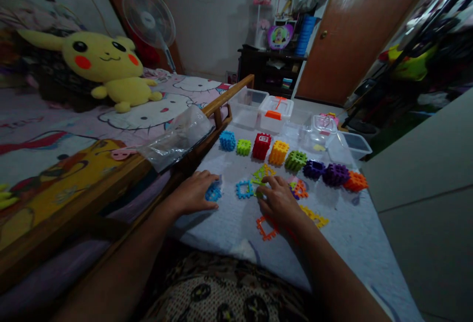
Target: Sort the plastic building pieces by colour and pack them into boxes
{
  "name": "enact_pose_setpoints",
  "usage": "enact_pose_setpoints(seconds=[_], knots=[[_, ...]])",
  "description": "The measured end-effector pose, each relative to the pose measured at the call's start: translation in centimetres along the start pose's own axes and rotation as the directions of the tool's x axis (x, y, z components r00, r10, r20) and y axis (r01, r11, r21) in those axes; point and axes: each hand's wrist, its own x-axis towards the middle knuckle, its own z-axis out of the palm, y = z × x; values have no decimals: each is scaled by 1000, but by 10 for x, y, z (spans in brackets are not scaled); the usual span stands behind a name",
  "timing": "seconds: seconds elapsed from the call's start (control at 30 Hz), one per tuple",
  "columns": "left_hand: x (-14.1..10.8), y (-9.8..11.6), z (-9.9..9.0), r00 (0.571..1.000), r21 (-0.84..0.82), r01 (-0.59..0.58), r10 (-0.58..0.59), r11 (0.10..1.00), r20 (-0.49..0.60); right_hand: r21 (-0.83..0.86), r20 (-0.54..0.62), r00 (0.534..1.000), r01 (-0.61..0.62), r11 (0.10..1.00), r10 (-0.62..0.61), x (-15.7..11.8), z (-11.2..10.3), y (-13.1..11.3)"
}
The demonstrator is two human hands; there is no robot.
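Left hand point(197, 191) was near left edge of table point(343, 228), thumb and fingers apart around blue pieces point(213, 192); whether it pinched them, could not tell. Right hand point(278, 198) bent fingers down at green pieces point(263, 172); pinch was hidden. Blue square frame point(244, 196) lay between hands, cloth showing at its left. Orange frame point(260, 228) lay beside right wrist. Stacked-piece row point(295, 160) stood beyond, stretching toward right edge.
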Motion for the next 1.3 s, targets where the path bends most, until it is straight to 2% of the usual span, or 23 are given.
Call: enact_pose_setpoints(seconds=[0.17,0.3,0.4,0.5,0.6,0.8,0.9,1.0,1.17,1.3], knots=[[-1,10,13,1000,-25,18,-18,1000,-7,-12,-20,999,-48,999,48,0,4,6],[7,19,13,999,-62,-9,7,998,-41,15,-46,997,-55,998,55,-2,0,9],[12,27,8,997,-174,-45,33,984,-72,-6,-82,994,-70,998,69,-2,-4,11],[17,33,3,996,-332,-84,76,939,-36,-18,-104,991,-84,996,81,-3,-7,15],[27,33,2,994,-381,-104,111,919,-3,-12,-102,989,-107,994,105,-5,-8,20],[53,28,9,985,-323,-155,169,933,16,16,-150,979,-139,990,140,-7,-10,30],[56,30,12,984,-193,-170,157,966,-81,43,-153,977,-142,989,147,-9,-10,37],[50,32,14,983,-69,-107,94,992,-160,74,-164,976,-135,988,146,-10,-10,45],[39,31,20,995,12,-15,16,1000,-103,75,-211,960,-170,983,182,-13,-11,56],[41,27,23,998,6,-14,14,1000,-57,64,-204,961,-178,982,188,-13,-9,59]])
